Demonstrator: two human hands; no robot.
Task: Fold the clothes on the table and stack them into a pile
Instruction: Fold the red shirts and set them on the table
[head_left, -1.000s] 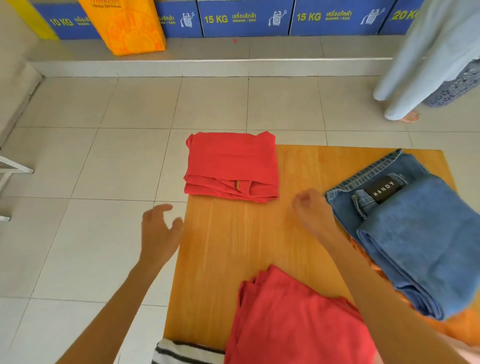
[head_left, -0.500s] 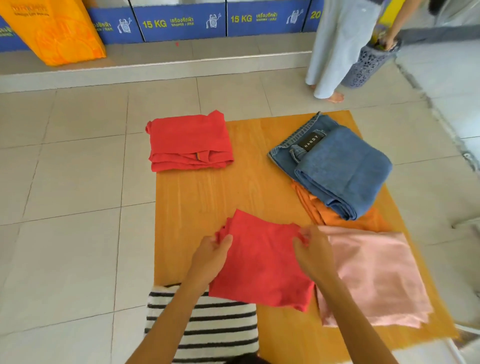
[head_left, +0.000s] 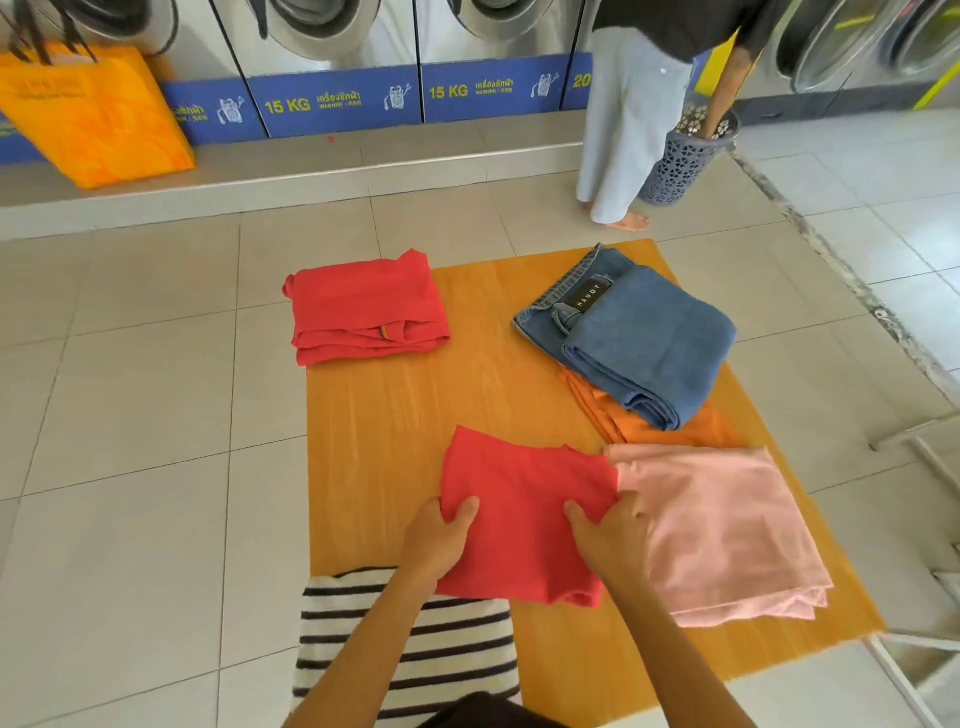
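Observation:
A folded red cloth (head_left: 519, 499) lies near the front of the wooden table (head_left: 415, 415). My left hand (head_left: 441, 535) grips its left edge with the thumb on top. Gripping the right edge is my right hand (head_left: 613, 535). A second folded red garment (head_left: 363, 306) sits at the table's far left corner, overhanging the edge. Folded blue jeans (head_left: 639, 332) rest on an orange garment (head_left: 613, 415) at the far right. A folded pink cloth (head_left: 727, 525) lies at the near right, touching the red cloth.
A black-and-white striped garment (head_left: 415, 644) hangs at the table's near left edge. A person (head_left: 634, 104) stands beyond the table beside a grey laundry basket (head_left: 685, 156). Washing machines (head_left: 332, 62) line the back wall, with an orange bag (head_left: 98, 114) at the left.
Both hands came back from the far red garment to the near red cloth and took hold of its two sides. My view rose, bringing the washing machines into sight.

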